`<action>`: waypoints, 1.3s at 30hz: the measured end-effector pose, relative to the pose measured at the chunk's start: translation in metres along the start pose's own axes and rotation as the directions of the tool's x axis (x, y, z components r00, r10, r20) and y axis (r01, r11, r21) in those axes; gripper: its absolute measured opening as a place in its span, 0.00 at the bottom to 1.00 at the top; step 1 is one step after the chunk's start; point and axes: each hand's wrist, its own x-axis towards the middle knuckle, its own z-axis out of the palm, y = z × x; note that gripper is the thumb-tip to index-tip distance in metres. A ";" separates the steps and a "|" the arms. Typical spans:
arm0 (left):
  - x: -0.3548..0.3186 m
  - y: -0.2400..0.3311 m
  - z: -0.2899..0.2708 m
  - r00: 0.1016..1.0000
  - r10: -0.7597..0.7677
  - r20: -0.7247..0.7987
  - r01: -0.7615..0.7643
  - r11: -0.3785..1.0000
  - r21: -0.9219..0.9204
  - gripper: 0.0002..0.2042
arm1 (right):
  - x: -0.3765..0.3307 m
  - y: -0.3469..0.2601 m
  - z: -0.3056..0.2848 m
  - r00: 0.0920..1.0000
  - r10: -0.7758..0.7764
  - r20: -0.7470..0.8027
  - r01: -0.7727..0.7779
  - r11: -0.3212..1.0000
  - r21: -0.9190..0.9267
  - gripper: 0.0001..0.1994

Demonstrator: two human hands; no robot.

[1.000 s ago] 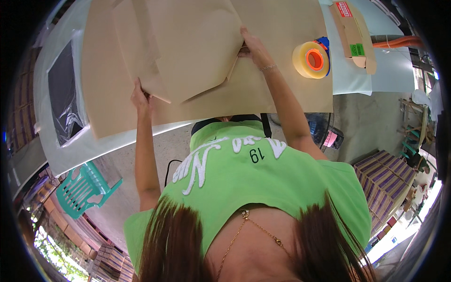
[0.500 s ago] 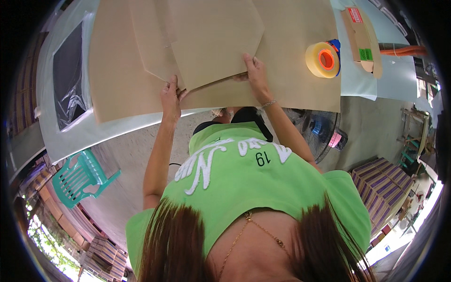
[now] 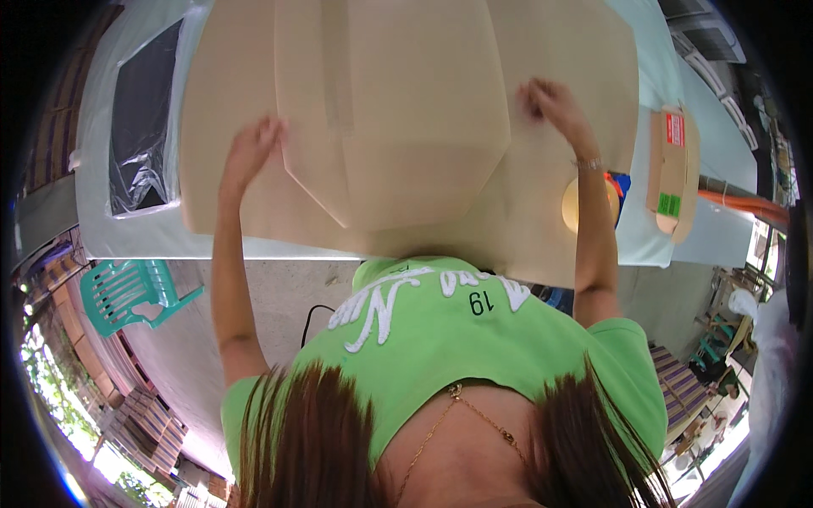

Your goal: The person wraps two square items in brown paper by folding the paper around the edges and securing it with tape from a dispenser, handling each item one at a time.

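Note:
A large folded piece of brown paper (image 3: 423, 110), with angled lower corners and a lengthwise strip along its left part, lies on a wider sheet of brown paper (image 3: 229, 169). At its left edge is my left hand (image 3: 254, 148), fingers bent and somewhat blurred. Whether they touch the paper edge I cannot tell. My right hand (image 3: 555, 106) is raised beside the right edge, apart from the folded piece. Motion smears its curled fingers, and nothing shows in them.
Right of the sheet's middle sits a tape roll (image 3: 583, 206), partly behind my right forearm. A small cardboard box (image 3: 671, 173) lies farther right. On the left is a dark plastic-wrapped packet (image 3: 144, 118). A green plastic chair (image 3: 131, 292) stands on the floor at left.
Both hands have let go of the folded paper's near edge and moved apart, up along its sides. The folded piece now lies flatter and closer to me. My body is nearer the table.

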 end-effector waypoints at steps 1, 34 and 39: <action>0.038 0.018 0.001 0.953 0.215 -0.215 -0.183 0.970 0.160 0.19 | 0.037 -0.006 -0.007 0.980 -0.135 -0.148 0.104 0.975 -0.197 0.17; 0.128 0.102 0.056 0.886 0.459 0.071 -0.459 0.888 -0.008 0.21 | 0.161 -0.014 0.049 0.579 -0.800 0.158 0.807 0.535 -0.249 0.24; 0.246 0.111 0.074 0.860 0.508 -0.055 -0.450 0.805 0.387 0.23 | 0.259 -0.028 0.040 0.747 -0.664 0.032 0.474 0.498 -0.726 0.25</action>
